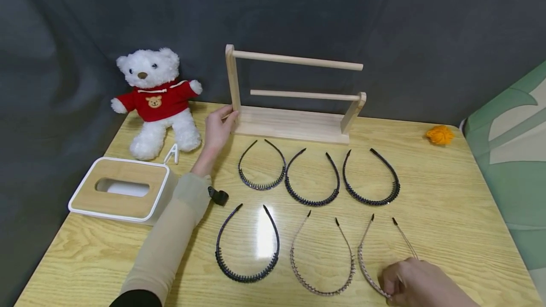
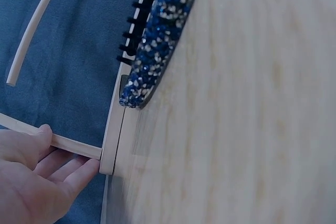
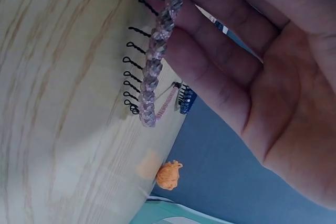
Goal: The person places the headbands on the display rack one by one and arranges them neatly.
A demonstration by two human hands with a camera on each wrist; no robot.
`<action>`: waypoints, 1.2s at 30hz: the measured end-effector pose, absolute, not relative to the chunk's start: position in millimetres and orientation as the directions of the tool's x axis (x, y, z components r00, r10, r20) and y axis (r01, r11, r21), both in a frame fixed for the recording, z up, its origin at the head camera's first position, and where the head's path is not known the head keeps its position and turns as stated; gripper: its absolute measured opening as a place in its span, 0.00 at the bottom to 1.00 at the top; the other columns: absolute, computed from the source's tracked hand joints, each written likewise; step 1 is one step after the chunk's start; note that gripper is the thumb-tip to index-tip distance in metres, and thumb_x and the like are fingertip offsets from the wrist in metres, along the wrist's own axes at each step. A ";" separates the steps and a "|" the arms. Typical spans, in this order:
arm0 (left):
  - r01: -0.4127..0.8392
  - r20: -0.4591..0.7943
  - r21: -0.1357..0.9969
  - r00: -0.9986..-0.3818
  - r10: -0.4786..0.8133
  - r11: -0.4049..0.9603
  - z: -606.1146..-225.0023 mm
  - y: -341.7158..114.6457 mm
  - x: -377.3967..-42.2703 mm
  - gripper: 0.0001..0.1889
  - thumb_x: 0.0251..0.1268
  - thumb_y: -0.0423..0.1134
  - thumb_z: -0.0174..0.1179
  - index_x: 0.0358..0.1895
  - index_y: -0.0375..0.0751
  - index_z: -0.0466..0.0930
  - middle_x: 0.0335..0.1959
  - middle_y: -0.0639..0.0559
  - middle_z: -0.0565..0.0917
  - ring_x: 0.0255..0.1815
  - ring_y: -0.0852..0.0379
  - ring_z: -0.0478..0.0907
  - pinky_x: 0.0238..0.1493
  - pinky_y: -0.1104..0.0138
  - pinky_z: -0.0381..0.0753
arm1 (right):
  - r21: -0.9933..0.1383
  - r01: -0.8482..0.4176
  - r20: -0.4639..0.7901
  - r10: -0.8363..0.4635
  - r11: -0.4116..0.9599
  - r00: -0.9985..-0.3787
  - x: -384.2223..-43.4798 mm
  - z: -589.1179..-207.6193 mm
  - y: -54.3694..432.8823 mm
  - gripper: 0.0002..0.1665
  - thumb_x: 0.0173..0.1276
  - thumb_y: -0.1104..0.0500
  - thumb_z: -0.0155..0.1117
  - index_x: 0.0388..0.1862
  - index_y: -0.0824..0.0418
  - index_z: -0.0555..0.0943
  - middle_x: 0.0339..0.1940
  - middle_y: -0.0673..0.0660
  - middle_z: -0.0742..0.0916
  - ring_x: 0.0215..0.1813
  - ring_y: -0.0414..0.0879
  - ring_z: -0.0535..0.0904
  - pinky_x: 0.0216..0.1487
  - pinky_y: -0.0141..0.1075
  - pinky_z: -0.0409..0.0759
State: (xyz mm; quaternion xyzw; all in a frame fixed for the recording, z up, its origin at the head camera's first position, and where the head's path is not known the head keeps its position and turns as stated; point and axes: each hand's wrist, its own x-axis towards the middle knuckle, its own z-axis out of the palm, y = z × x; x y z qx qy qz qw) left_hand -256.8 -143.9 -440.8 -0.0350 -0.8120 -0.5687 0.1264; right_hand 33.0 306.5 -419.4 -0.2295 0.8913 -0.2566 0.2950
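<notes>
A light wooden two-bar rack [image 1: 281, 123] stands at the back of the table. My left hand [image 1: 219, 129] grips the lower part of its left post [image 2: 76, 145], thumb on one side and fingers behind. At the front right, my right hand [image 1: 420, 283] holds a pink beaded headband [image 1: 368, 269] by its toothed curved part. Seen from the right wrist, the fingers [image 3: 210, 66] meet the beaded band [image 3: 155, 59]; the thumb's contact is hidden there. Beside it lies another pink headband [image 1: 322, 293]. Several dark headbands [image 1: 249, 278] lie between the rack and the front.
A white teddy bear in a red sweater [image 1: 158, 103] sits at the back left. Before it stands a tissue box [image 1: 89, 193] with a wooden lid, beside a small white letter A [image 1: 172, 154]. An orange yarn ball [image 1: 440, 135] lies at the back right. Dark cloth [image 1: 298, 8] hangs behind.
</notes>
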 end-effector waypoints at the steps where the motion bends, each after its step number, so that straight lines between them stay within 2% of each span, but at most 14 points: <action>1: 0.199 0.245 0.913 -0.965 -0.090 0.355 -440.7 -143.4 -257.0 0.16 0.82 0.32 0.61 0.64 0.27 0.84 0.61 0.33 0.85 0.61 0.39 0.85 0.61 0.54 0.88 | -0.589 -0.259 -0.409 -0.559 0.765 -0.722 32.7 -419.3 306.5 0.18 0.59 0.64 0.83 0.24 0.44 0.84 0.25 0.29 0.79 0.27 0.27 0.71 0.23 0.27 0.73; 7: 0.195 0.244 0.911 -0.965 -0.094 0.364 -440.7 -142.5 -258.4 0.15 0.82 0.32 0.61 0.63 0.26 0.85 0.60 0.33 0.86 0.60 0.40 0.85 0.60 0.58 0.89 | -0.552 -0.256 -0.409 -0.525 0.794 -0.746 32.8 -414.6 306.7 0.17 0.62 0.62 0.83 0.26 0.44 0.84 0.26 0.29 0.78 0.28 0.27 0.70 0.23 0.28 0.72; 10: 0.188 0.240 0.913 -0.965 -0.103 0.362 -441.4 -143.2 -259.0 0.14 0.82 0.32 0.61 0.61 0.26 0.86 0.56 0.33 0.88 0.55 0.42 0.87 0.51 0.70 0.90 | -0.540 -0.247 -0.418 -0.510 0.805 -0.752 32.9 -409.8 307.2 0.17 0.64 0.61 0.82 0.27 0.43 0.83 0.26 0.30 0.77 0.28 0.28 0.70 0.22 0.28 0.72; 14: 0.170 0.226 0.925 -0.965 -0.132 0.340 -442.6 -144.4 -258.4 0.12 0.82 0.31 0.61 0.57 0.27 0.88 0.50 0.33 0.90 0.47 0.45 0.88 0.35 0.80 0.82 | -0.526 -0.257 -0.411 -0.506 0.811 -0.758 33.0 -404.2 308.4 0.17 0.66 0.59 0.82 0.28 0.40 0.83 0.26 0.30 0.76 0.27 0.28 0.69 0.22 0.27 0.70; 19: 0.175 0.232 0.923 -0.964 -0.133 0.343 -443.7 -145.0 -257.2 0.12 0.81 0.30 0.62 0.57 0.26 0.88 0.51 0.33 0.89 0.50 0.43 0.88 0.36 0.82 0.81 | -0.501 -0.268 -0.403 -0.496 0.823 -0.769 33.6 -401.5 309.5 0.15 0.65 0.58 0.82 0.29 0.39 0.84 0.27 0.29 0.77 0.28 0.28 0.69 0.23 0.28 0.70; 23: 0.190 0.248 0.911 -0.962 -0.117 0.367 -443.5 -145.3 -257.0 0.13 0.81 0.31 0.62 0.59 0.25 0.87 0.54 0.33 0.89 0.55 0.41 0.88 0.43 0.80 0.85 | -0.495 -0.251 -0.417 -0.481 0.832 -0.771 33.6 -400.5 309.3 0.13 0.67 0.56 0.81 0.30 0.40 0.86 0.27 0.29 0.78 0.28 0.28 0.70 0.23 0.28 0.71; 29: 0.202 0.253 0.911 -0.962 -0.099 0.359 -442.3 -144.7 -257.1 0.15 0.81 0.30 0.62 0.64 0.28 0.84 0.58 0.34 0.87 0.60 0.42 0.86 0.57 0.61 0.90 | -0.503 -0.262 -0.406 -0.493 0.824 -0.770 33.1 -395.0 308.4 0.15 0.66 0.60 0.81 0.30 0.41 0.85 0.28 0.30 0.77 0.29 0.28 0.70 0.23 0.28 0.71; 32: 0.201 0.251 0.911 -0.963 -0.096 0.359 -441.3 -144.2 -256.5 0.16 0.82 0.31 0.61 0.66 0.29 0.84 0.59 0.34 0.87 0.60 0.41 0.86 0.59 0.55 0.89 | -0.513 -0.274 -0.386 -0.504 0.814 -0.773 34.1 -391.2 308.9 0.15 0.66 0.61 0.81 0.30 0.41 0.85 0.28 0.29 0.77 0.29 0.27 0.70 0.24 0.27 0.70; 36: 0.190 0.244 0.909 -0.964 -0.105 0.371 -441.0 -144.1 -256.3 0.16 0.82 0.31 0.62 0.65 0.30 0.84 0.59 0.34 0.87 0.61 0.41 0.86 0.60 0.53 0.89 | -0.551 -0.343 -0.285 -0.558 0.761 -0.780 36.8 -388.1 312.1 0.15 0.65 0.63 0.81 0.31 0.43 0.86 0.30 0.28 0.78 0.30 0.25 0.71 0.23 0.27 0.72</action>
